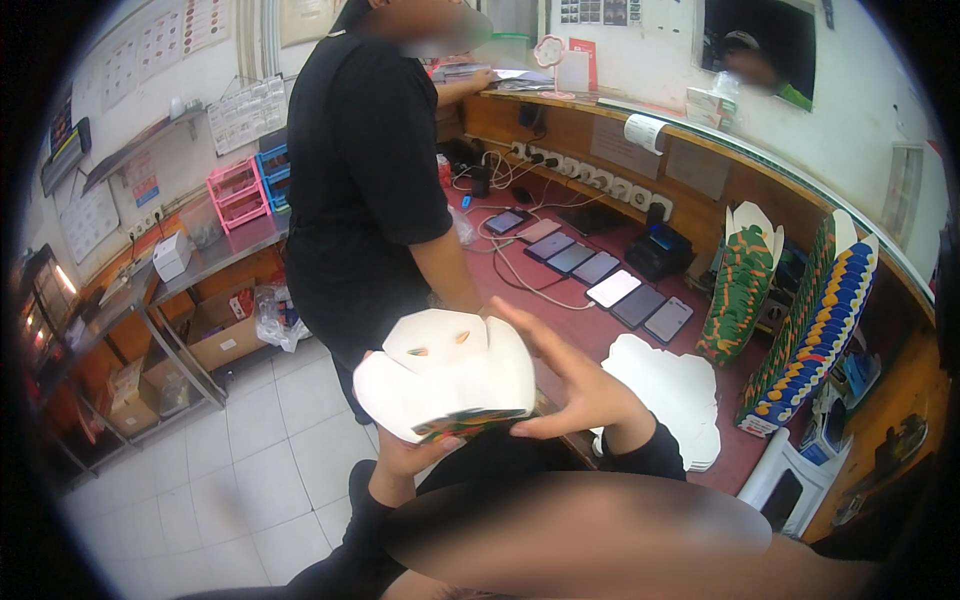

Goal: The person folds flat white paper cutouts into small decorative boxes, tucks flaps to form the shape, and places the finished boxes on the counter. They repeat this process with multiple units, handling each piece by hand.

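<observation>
A partly folded paper food box [455, 365], white inside with a green and orange printed outside, is held up in front of me. My left hand [405, 455] supports it from below on the left, its fingers mostly hidden under the box. Around the box's right side is my right hand [585, 390], thumb at the lower edge and fingers by the upper flap. Just right of that hand, a pile of flat white box blanks [665, 395] lies on the red counter [545, 345].
Nested printed boxes stand in a green stack [742, 285] and a blue-edged stack [812, 335] at right. Several phones [612, 288] and charging cables lie on the counter. A person in black [365, 180] stands close ahead. Metal shelving [185, 300] lines the left wall.
</observation>
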Action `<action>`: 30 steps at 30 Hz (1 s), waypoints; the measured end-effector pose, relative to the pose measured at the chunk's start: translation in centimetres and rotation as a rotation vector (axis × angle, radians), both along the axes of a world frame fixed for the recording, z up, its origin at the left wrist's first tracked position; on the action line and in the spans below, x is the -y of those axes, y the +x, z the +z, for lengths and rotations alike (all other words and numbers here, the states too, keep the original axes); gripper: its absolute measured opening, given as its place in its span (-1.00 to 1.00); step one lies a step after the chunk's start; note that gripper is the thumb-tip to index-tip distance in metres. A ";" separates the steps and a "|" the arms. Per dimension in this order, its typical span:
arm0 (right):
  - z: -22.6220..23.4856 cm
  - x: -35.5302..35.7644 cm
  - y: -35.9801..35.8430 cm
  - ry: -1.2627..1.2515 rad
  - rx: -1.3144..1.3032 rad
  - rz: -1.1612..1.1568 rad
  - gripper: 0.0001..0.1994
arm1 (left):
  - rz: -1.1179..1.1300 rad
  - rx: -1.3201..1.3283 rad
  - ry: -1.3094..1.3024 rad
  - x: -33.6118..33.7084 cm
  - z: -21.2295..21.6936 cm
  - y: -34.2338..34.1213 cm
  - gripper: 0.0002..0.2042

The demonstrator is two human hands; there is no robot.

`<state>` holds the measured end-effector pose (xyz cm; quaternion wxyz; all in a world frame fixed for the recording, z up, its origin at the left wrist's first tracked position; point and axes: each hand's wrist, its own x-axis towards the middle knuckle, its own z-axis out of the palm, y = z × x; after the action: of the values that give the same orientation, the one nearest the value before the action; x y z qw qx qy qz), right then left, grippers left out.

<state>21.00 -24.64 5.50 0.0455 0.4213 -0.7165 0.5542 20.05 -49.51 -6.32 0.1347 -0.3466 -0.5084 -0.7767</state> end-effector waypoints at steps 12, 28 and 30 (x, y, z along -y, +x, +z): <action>0.2 -0.9 0.4 0.464 -0.311 -0.623 -0.65 | 0.326 -0.778 -0.549 -1.5 3.0 -0.6 0.02; -2.2 -0.3 -1.8 0.443 -0.230 -0.584 -0.85 | 0.032 -0.492 -0.433 -1.9 0.8 -1.4 0.07; -2.0 -0.4 -1.8 0.494 -0.156 -0.592 -0.86 | -0.072 -0.431 -0.358 -1.9 0.4 -1.9 0.09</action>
<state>19.16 -24.24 3.49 0.1552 0.2355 -0.9131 0.2944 18.18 -47.58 -5.88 0.1486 -0.5399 -0.5844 -0.5873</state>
